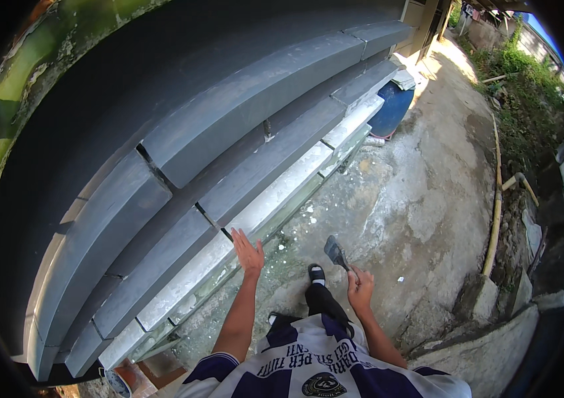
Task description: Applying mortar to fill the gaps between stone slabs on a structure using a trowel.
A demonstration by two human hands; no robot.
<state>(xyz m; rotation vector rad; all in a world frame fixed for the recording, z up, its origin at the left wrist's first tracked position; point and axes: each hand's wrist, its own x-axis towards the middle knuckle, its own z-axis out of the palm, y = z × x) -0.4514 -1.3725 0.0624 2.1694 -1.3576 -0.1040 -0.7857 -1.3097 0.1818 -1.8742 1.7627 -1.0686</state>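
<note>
My right hand point(361, 286) is closed around the handle of a trowel point(336, 251), whose flat dark-grey blade points up and away over the concrete ground. The fingers of my left hand point(247, 254) are stretched out, with nothing held. It is at the lower pale course point(282, 182) of a stepped block wall; whether the fingertips touch it I cannot tell. Above that course run smooth grey blocks point(242, 99) in stepped rows. Dark open joints point(155, 167) split the rows, one of them close to my left fingertips.
A blue plastic barrel point(389, 111) stands against the wall's far end. White crumbs dot the concrete ground point(421, 199). Along the right lie a bamboo pole point(496, 205), broken slabs point(486, 298) and green plants point(527, 86). Behind on the left is a round container point(118, 381).
</note>
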